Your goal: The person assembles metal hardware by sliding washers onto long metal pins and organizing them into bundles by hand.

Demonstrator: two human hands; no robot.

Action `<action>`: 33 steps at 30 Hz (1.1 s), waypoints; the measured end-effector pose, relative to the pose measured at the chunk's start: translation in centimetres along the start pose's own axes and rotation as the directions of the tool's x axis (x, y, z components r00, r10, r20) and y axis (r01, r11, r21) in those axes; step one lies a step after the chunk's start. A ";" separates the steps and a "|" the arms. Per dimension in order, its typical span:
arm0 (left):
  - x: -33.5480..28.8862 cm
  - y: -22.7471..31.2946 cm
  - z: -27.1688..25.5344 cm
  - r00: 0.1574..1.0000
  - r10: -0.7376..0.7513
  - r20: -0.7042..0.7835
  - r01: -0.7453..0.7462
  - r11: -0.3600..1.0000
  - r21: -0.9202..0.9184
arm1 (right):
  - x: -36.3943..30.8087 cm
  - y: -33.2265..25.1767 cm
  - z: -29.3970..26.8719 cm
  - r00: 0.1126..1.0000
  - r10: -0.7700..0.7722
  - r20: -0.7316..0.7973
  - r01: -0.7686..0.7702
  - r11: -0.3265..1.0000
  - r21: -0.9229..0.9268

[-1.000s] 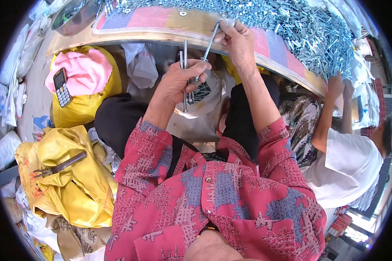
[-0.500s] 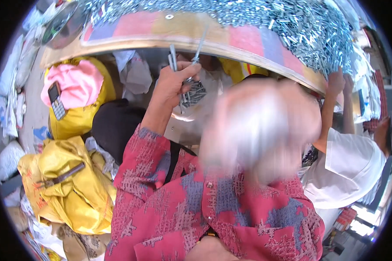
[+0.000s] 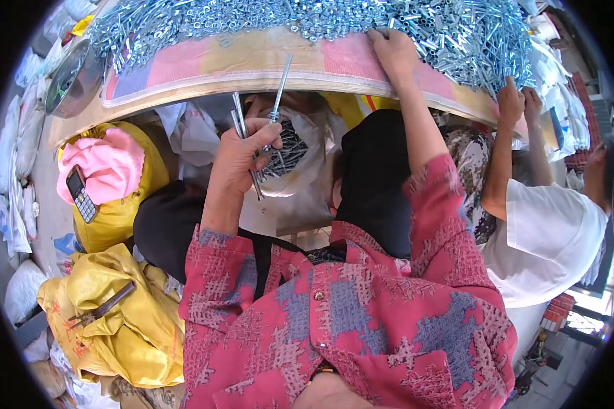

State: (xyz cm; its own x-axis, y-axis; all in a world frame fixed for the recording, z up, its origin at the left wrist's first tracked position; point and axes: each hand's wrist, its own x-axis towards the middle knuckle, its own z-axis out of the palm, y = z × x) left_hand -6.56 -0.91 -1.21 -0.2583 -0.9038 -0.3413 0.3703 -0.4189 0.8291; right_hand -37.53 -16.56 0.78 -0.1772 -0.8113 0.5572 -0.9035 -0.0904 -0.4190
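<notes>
Several long metal bolts are gripped in my left hand, just in front of the table edge. One of them, a bolt with a nut on it, sticks up between thumb and forefinger. Below that hand, an open white bag holds a heap of similar bolts. My right hand reaches onto the table, its fingers bent at the near edge of a big pile of small metal tubes and rods. What those fingertips hold, if anything, is hidden.
Nuts are heaped along the back of the striped table cover. A bowl stands at the left. Beside me are a pink cloth, a phone and yellow sacks. At right, a co-worker's hands touch the pile.
The large blurred shape over my chest is gone, and my right hand now shows at the pile. My left hand has shifted slightly left and down, still holding the bolts.
</notes>
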 end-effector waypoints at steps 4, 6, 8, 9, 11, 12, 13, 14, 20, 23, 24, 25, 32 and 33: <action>0.0 0.1 -0.1 1.000 -0.004 -0.005 0.004 1.000 -0.011 | 0.1 0.7 0.8 0.996 -0.077 0.037 0.083 0.983 -0.164; -0.1 0.0 -0.1 1.000 0.002 -0.001 -0.002 1.000 -0.010 | -0.6 0.2 0.4 0.993 -0.098 0.063 0.107 0.982 -0.154; 0.2 0.0 -0.3 1.000 -0.006 0.017 0.006 1.000 0.003 | -1.4 -0.6 -0.6 0.985 -0.166 0.043 0.170 0.977 -0.126; 0.3 -0.2 -0.4 0.999 -0.014 0.039 0.014 1.000 0.017 | -1.5 -1.2 -0.7 0.983 -0.168 0.077 0.177 0.977 -0.122; 0.3 -0.6 -0.4 0.999 -0.020 0.041 0.020 1.000 0.015 | -2.3 -1.5 0.0 0.978 -0.198 0.060 0.205 0.966 -0.156; 0.3 -0.6 -0.3 0.999 -0.022 0.039 0.022 1.000 0.008 | -2.5 -1.5 0.3 0.971 -0.235 0.046 0.239 0.952 -0.188; 0.3 -0.5 -0.2 0.999 -0.019 0.040 0.018 1.000 0.010 | -2.4 -1.6 0.3 0.977 -0.201 0.072 0.209 0.968 -0.136; 0.3 -0.5 -0.1 0.999 -0.016 0.043 0.015 1.000 0.023 | -2.4 -1.3 0.3 0.977 -0.202 0.072 0.210 0.968 -0.138; 0.2 -0.3 0.0 0.994 -0.002 0.106 0.003 1.000 -0.011 | -2.6 -4.9 -2.7 0.982 -0.135 0.136 0.108 0.976 0.190; -0.4 -0.2 -0.2 0.994 0.001 0.114 0.000 1.000 -0.003 | -4.8 -10.3 -4.1 0.939 -0.059 0.340 -0.131 0.850 0.510; -0.6 -0.2 -0.2 0.994 -0.001 0.106 0.002 1.000 -0.010 | -5.3 -10.5 -3.1 0.906 -0.122 0.405 -0.153 0.798 0.583; -0.7 -0.1 -0.2 0.995 -0.003 0.098 0.005 1.000 -0.017 | -5.6 -10.7 -2.7 0.867 -0.191 0.460 -0.181 0.739 0.649; -1.2 -0.2 -0.7 0.989 0.000 0.149 0.007 0.999 -0.045 | -4.7 -11.6 -3.6 0.750 -0.303 0.588 -0.226 0.718 0.658; -1.2 -0.2 -0.9 0.989 0.001 0.147 0.006 0.999 -0.047 | -4.6 -11.9 -3.7 0.748 -0.305 0.589 -0.225 0.719 0.658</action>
State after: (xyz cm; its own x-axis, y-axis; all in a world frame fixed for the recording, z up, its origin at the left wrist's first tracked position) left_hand -5.55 0.19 -1.36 -0.3865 -0.8816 -0.2711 0.4107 -0.4277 0.8053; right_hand -27.40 -9.60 5.80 0.3731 -0.9197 0.1224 -0.3529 -0.2627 -0.8980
